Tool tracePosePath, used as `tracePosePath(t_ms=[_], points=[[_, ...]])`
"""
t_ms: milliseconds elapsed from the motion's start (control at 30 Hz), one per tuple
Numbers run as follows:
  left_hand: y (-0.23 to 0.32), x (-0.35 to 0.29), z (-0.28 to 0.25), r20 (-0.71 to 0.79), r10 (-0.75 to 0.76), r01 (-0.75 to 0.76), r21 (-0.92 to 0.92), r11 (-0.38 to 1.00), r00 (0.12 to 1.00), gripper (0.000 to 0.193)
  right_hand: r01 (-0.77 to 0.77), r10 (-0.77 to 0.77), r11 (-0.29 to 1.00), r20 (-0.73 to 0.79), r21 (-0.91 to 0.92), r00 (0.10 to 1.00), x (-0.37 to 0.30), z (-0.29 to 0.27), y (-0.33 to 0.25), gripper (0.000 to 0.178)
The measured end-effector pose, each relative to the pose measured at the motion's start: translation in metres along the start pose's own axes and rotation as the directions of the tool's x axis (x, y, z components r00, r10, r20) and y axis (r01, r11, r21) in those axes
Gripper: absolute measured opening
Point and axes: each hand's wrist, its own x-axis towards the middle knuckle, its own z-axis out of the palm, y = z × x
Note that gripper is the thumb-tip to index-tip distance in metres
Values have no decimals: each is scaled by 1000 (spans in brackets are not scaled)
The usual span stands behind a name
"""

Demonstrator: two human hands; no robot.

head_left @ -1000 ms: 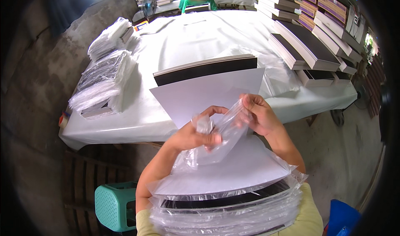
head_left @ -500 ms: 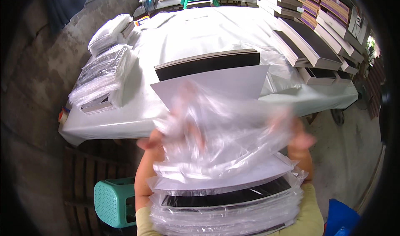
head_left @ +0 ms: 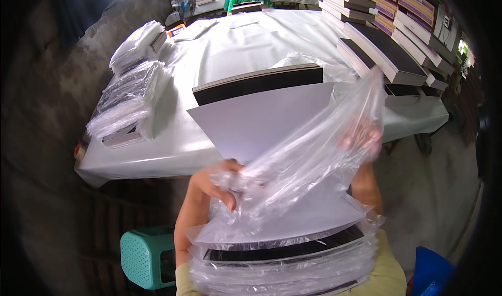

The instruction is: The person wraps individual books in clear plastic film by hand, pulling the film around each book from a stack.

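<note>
Head view: clear bag (head_left: 293,163) slants long, low left to high right, above wrapped stack (head_left: 282,277). Left hand (head_left: 210,183) pinches low end. Right hand (head_left: 364,138), near high end, blurry through plastic; can't tell grip.

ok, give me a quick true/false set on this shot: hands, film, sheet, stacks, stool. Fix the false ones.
1. The left hand grips clear plastic film. True.
2. The right hand is down on the stool. False: it is raised at the film, blurred.
3. The white sheet is nearer the person than the black-faced boards. True.
4. A plastic-wrapped stack sits on the left part of the table. True.
5. The green stool stands on the person's right. False: the green stool is on the left.
6. The co-worker at the far end wears yellow. False: the co-worker's shirt is green.
</note>
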Motion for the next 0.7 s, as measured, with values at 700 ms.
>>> tracePosePath(t_ms=[700], points=[[43, 30, 10, -494, 794, 451, 834, 317, 355, 41, 295, -460, 99, 219, -950, 861, 29, 63, -1, 38]])
